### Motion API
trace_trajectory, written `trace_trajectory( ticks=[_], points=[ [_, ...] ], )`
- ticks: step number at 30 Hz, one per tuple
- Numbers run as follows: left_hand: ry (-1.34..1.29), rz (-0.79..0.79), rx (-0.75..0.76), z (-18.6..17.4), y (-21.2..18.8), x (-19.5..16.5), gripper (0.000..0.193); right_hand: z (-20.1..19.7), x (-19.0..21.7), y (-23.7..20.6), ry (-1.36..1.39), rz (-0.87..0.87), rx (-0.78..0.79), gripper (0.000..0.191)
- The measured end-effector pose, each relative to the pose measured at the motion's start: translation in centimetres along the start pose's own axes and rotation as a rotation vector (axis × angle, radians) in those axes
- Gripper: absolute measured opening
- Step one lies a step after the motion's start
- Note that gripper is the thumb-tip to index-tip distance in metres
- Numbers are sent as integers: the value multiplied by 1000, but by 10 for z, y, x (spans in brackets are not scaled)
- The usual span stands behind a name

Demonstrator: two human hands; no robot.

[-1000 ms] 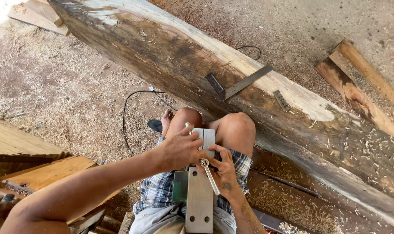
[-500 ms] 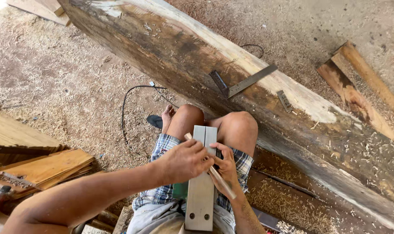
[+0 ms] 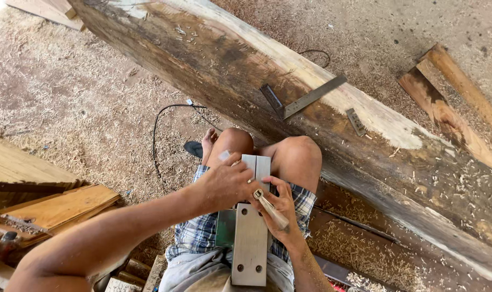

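Observation:
An electric planer lies upside down on my lap, its grey metal sole (image 3: 250, 243) facing up. My left hand (image 3: 224, 184) reaches in from the lower left, its fingers curled over the sole's upper part near the blade slot, gripping it. My right hand (image 3: 284, 208) sits at the sole's right edge and holds a small wrench (image 3: 268, 206) with a pale handle, its metal head against the planer. My bare knees (image 3: 267, 151) and checked shorts show under the tool.
A big weathered timber beam (image 3: 246, 65) runs diagonally in front of my knees, with a metal square (image 3: 305, 97) and a small metal piece (image 3: 357, 121) on it. A black cable (image 3: 157, 135) lies on the sawdust floor. Boards (image 3: 57, 205) are stacked at the left, planks (image 3: 451, 103) at the right.
The view has drifted slightly. My left hand stays on the planer's sole while my right hand has shifted the wrench a little up along the right edge.

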State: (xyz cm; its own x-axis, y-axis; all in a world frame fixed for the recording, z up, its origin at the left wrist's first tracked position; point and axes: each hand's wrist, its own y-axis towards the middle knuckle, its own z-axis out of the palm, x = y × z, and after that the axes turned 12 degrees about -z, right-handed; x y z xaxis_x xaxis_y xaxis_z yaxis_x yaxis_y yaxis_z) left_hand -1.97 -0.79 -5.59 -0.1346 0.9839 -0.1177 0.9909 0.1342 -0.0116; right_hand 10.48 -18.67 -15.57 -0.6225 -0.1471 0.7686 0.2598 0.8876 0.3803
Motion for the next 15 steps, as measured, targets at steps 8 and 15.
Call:
trace_trajectory(
  ticks=[8, 15],
  points=[
    [-197, -66, 250, -36, -12, -31, 57, -2, -6, -1, -187, -223, 38, 28],
    [15, 91, -254, -14, -6, -17, 29, -3, -6, -1, -35, -92, 3, 26]
  ],
)
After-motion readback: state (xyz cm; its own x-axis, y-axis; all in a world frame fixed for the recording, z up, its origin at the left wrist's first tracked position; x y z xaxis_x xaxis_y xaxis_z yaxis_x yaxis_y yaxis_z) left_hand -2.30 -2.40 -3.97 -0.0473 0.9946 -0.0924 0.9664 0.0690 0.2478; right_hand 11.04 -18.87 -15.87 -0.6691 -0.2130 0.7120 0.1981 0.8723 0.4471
